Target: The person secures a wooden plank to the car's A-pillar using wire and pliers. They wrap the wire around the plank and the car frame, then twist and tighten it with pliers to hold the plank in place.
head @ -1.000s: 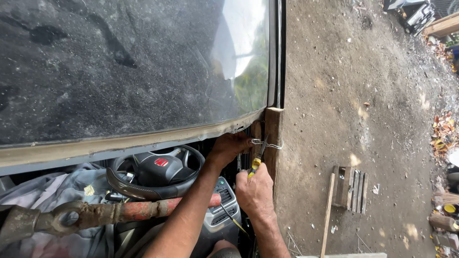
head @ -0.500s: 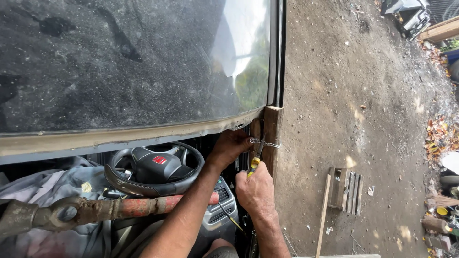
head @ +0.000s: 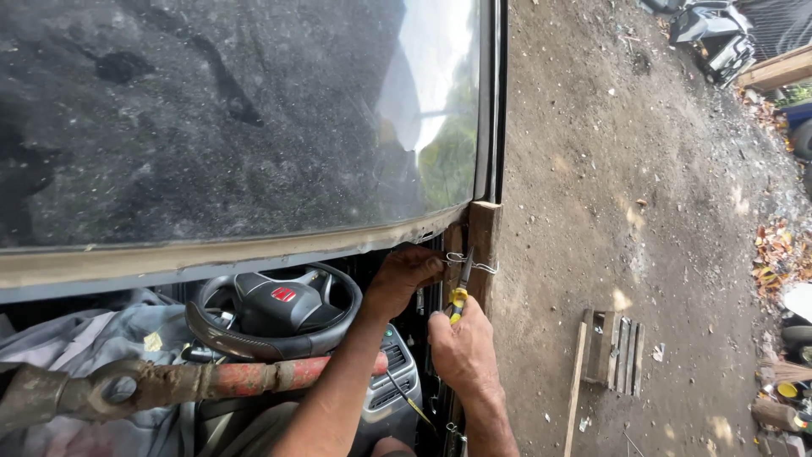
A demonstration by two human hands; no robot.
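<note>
Right hand [head: 461,351]: closed around the yellow-handled pliers [head: 461,288], which point up and away from you; their tips sit at the wire [head: 472,263].
Left hand [head: 404,278]: curled, fingers pressed against the left side of the wooden post [head: 482,245], just under the windscreen's lower edge; whether it pinches the wire end or only steadies the post you cannot tell.
Wire: thin and pale, wrapped across the near face of the wooden post, its loose ends showing left and right of the pliers.
Wooden post: upright at the right corner of the windscreen [head: 237,118], between the glass and the bare dirt ground [head: 643,211].
Change over the last second: very little; both of your hands hold the same places on post and wire, and only the view has shifted slightly.
Meaning: judged from this, the tying at the post is in mid-twist, not finished.
Nearby, left: steering wheel [head: 271,313] under the glass, with a rusty red bar [head: 203,381] lying across in front of it.
Nearby, right: small wooden slats [head: 613,347] on the dirt ground, well apart from the post.
</note>
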